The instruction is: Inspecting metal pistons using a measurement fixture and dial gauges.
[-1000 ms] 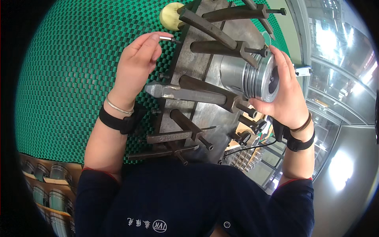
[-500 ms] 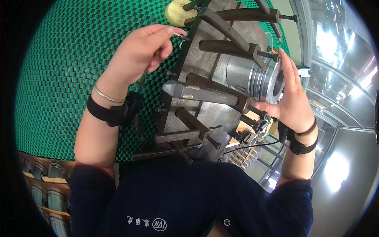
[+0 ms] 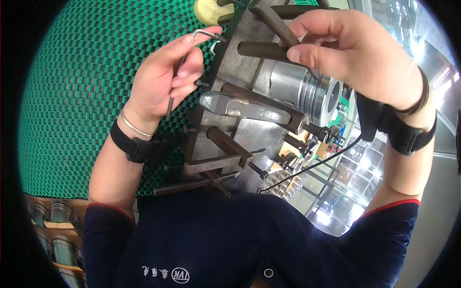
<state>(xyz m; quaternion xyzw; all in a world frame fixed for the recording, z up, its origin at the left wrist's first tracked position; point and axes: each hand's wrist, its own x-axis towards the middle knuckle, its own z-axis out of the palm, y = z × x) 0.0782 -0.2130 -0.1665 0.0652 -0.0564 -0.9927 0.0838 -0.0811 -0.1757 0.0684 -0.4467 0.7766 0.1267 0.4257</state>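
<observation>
Green mat (image 3: 86,96): black-checked, behind and left of the left fingers (image 3: 169,51).
Brown trays (image 3: 72,234): tiered, well below the left fingers (partly lost in the dark rim).
Glazed panels (image 3: 354,168): metal-framed, below and right of the right fingers (image 3: 314,23).
Grey wall (image 3: 444,187): farther right of those fingers.
Glare (image 3: 322,217): white, on the panels, well below the right fingers.

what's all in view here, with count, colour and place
hex key: one, silver and dark, in left grip
steel block: one, grey, centre
dark bars: several, blackish, across block
pale bar: one, grey, mid-block
piston: one, silver, block's right side
mat: one, green and black, left
round thing: one, yellow, top
cylinders: several, greyish, lower left
cable: one, black, right of centre
straps: two, black, one per wrist
bangle: one, silver, left wrist
shirt: one, navy, bottom
left grip: one, bare, upper left
right grip: one, bare, upper right
</observation>
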